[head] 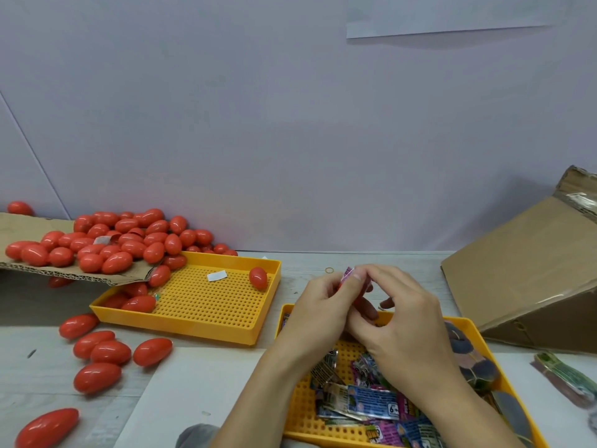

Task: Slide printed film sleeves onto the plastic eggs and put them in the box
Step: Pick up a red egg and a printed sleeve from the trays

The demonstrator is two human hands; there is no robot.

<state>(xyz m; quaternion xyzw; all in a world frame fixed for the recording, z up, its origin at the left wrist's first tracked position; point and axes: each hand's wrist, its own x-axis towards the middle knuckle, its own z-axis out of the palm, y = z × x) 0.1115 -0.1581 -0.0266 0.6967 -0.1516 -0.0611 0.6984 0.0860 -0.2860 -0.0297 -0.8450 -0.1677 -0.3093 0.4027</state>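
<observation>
1. We hold the printed film sleeve (348, 273) and a red egg (358, 297) together just above the 12 o'clock rim of the near yellow tray (465, 323).
2. Our left hand (318, 305) and right hand (403, 313) both pinch the sleeve with curled fingertips; the egg is mostly hidden.
3. If the film stays flat, we risk creasing or tearing it.
4. A slick egg could squirt out toward the cardboard box (523, 270) at 3 o'clock.
5. Loose eggs (106, 352) at 9 o'clock may roll off.
</observation>
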